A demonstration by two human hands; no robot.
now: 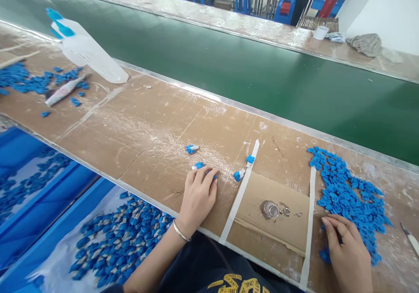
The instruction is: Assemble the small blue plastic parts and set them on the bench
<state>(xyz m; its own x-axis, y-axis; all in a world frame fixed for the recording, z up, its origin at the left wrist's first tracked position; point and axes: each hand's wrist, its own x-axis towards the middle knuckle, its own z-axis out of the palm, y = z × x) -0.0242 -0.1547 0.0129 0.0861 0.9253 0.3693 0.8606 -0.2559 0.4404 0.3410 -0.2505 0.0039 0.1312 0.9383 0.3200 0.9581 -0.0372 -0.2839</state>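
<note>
My left hand (200,197), with a bangle at the wrist, rests on the brown tabletop (157,140). Its fingers curl down, and a bit of blue shows beside a fingertip. Just past them lies a small blue-and-white piece (198,165). Several similar pieces are nearby, one (191,148) farther off and another (238,175) to the right. My right hand (350,249) is at the near left edge of a heap of small blue pieces (347,192). Its thumb and fingers pinch together, with a trace of blue at the tips.
Between my hands, a cardboard sheet (255,192) holds a small clear round dish (270,209). A white bottle with a blue nozzle (88,49) is at the far left. Blue bins (65,232) with finished-looking pieces sit below the edge. A green belt (229,66) runs behind.
</note>
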